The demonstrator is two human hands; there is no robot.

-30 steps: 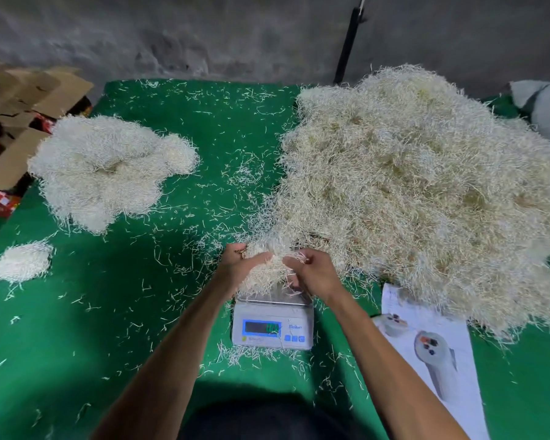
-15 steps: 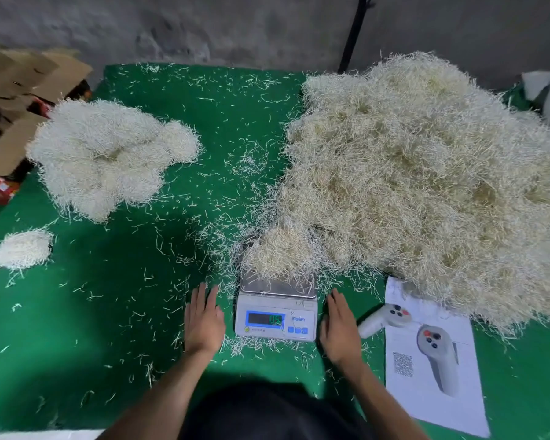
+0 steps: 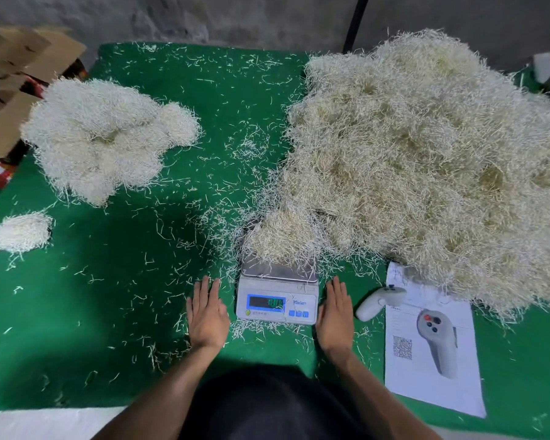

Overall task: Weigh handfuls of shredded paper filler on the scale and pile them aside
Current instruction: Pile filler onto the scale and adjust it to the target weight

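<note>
Green felt tabletop point(image 3: 92, 312): a tuft of cream shredded paper point(image 3: 280, 236) sits on the white digital scale point(image 3: 277, 296), dead centre between flat, spread left hand point(image 3: 207, 315) and right hand point(image 3: 335, 317), just ahead of both.

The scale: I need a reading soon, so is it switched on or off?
On. The scale has green digits lit on its display, with a handful of filler on its pan; the digits are too blurred to read.

Scale point(image 3: 277, 300) near front edge of table point(image 3: 77, 312), handful of shredded paper point(image 3: 281, 239) on it; big heap point(image 3: 426, 154) behind right, weighed pile point(image 3: 102, 138) far left.
</note>
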